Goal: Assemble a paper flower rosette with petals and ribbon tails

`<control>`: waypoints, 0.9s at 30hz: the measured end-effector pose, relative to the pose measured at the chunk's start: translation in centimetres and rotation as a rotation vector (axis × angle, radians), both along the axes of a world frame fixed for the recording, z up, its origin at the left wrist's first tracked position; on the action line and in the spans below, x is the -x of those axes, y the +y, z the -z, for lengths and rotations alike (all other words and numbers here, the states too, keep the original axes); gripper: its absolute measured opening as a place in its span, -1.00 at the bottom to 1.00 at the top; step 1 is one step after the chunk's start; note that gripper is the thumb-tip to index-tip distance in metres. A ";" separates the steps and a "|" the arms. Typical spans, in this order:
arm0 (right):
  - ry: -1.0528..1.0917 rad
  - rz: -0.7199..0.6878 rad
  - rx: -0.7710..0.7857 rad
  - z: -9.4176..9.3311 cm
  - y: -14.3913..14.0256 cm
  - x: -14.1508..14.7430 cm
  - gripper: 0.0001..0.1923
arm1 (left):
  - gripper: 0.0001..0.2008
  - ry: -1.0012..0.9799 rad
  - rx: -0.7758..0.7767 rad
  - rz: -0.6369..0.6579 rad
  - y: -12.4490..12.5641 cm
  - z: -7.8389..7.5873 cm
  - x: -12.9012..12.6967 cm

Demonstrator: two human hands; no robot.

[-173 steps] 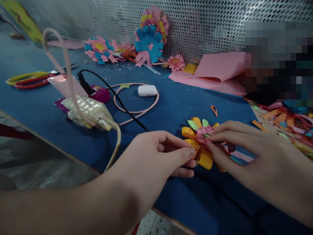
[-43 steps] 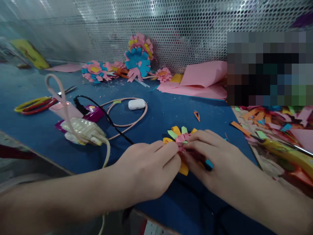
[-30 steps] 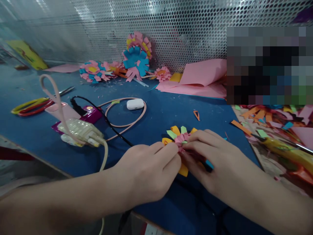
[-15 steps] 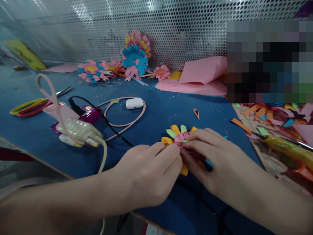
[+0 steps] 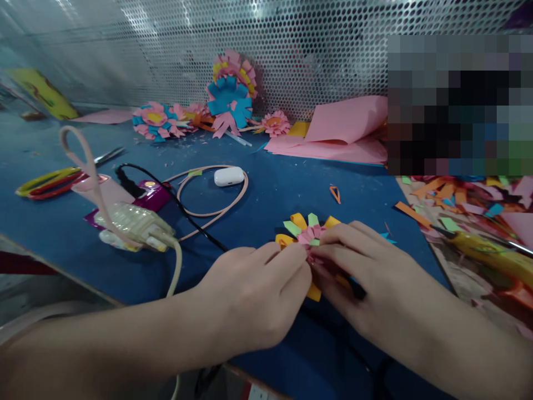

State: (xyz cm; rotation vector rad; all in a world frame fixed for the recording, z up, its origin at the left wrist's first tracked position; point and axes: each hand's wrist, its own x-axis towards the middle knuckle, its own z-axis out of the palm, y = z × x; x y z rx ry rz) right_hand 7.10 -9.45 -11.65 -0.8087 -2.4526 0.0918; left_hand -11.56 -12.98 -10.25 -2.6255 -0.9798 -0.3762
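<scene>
Paper flower (image 5: 308,232) btwn L hand (image 5: 256,297) & R hand (image 5: 370,269), over tabletop (image 5: 283,189) | L fingers bunched at petals (image 5: 283,240) — grip: can't tell | R fingers pinching pink ctr (image 5: 308,235) | risk: petals may tear — if tugged hard

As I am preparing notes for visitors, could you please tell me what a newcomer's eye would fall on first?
Probably the multicoloured paper flower near the picture's centre, with the left hand and right hand on it. Next might come the large blue paper flower at the back, before the perforated panel, then the white case by the looped pink cable.
</scene>
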 end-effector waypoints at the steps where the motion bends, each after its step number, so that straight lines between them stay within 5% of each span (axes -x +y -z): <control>1: -0.002 0.001 -0.002 0.0 0.0 0.0 -0.81 | -0.73 -0.001 0.004 -0.002 -0.1 0.0 0.1; 27: -0.093 -0.029 -0.082 -0.4 -0.5 -0.5 -0.80 | -0.84 -0.086 0.010 0.009 -0.2 0.7 0.8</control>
